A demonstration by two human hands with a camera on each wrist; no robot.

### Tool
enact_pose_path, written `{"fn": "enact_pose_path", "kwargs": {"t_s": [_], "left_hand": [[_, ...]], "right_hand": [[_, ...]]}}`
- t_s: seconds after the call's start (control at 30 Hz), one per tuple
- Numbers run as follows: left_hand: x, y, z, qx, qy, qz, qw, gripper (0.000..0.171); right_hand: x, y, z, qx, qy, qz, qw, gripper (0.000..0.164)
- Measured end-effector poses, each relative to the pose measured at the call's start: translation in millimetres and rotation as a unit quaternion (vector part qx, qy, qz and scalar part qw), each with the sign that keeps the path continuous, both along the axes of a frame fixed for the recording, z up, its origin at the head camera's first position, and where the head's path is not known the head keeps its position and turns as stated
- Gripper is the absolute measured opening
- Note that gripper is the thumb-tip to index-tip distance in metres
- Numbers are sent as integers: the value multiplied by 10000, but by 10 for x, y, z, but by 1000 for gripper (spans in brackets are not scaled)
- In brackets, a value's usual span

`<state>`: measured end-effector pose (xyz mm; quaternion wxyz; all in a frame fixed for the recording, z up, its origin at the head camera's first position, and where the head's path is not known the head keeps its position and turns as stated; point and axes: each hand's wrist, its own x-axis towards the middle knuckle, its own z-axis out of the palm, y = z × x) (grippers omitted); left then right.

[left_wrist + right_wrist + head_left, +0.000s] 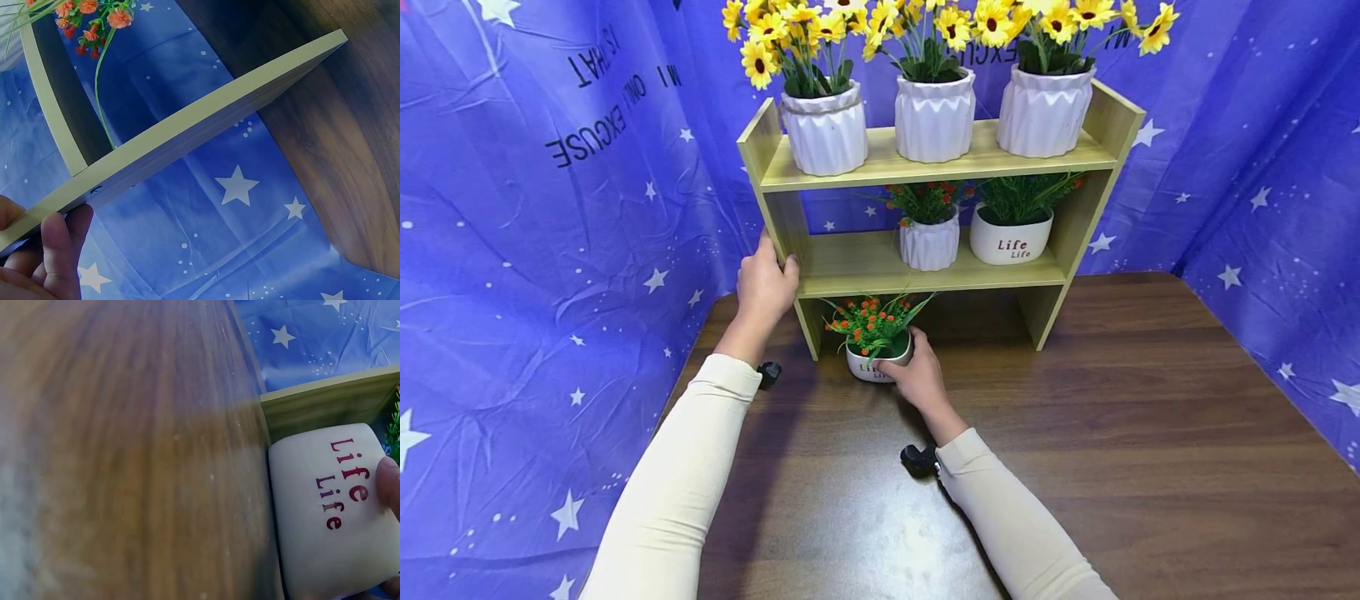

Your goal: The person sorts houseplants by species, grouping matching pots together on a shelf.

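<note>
A light wooden shelf [925, 287] stands on the brown table. My left hand [767, 279] grips its left side panel [187, 119], thumb on one face and fingers on the other. Low at the left, my right hand [921, 371] holds a white oval pot [859, 364] of orange-red flowers by its right end, thumb on the front. "Life Life" is printed on that pot, seen close in the right wrist view [319, 506]. The pot is at the front of the bottom level, by the left panel. Its far side is hidden.
Three white pots [934, 117] of yellow sunflowers line the top shelf. On the middle shelf are a ribbed white pot [929, 244] with red flowers and a white "Life" pot [1011, 237] of greenery. Blue starry cloth [550, 275] hangs around the table [1150, 433].
</note>
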<state>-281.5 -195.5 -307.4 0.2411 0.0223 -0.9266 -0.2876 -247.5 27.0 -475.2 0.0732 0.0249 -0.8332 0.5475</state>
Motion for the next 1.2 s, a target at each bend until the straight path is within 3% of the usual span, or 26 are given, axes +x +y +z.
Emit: {"fn": "enact_pose_path", "kwargs": {"t_s": [0.33,0.7,1.03,1.2], "left_hand": [[-11,-12,15,-31,-67,9,10000,47],[-17,-42,-13,-25,-148,-36,9999,48],[-17,-18,-21,29,5,-51,10000,44],[-13,-22,-24,39,-52,-33,10000,44]], "right_hand": [[162,75,132,-155,254,-49,9995,84],[471,142,456,-757,641,101,9950,81],[540,225,813,-955,1150,325,9882,78],[490,240,1049,-1008,1403,458,9839,76]]}}
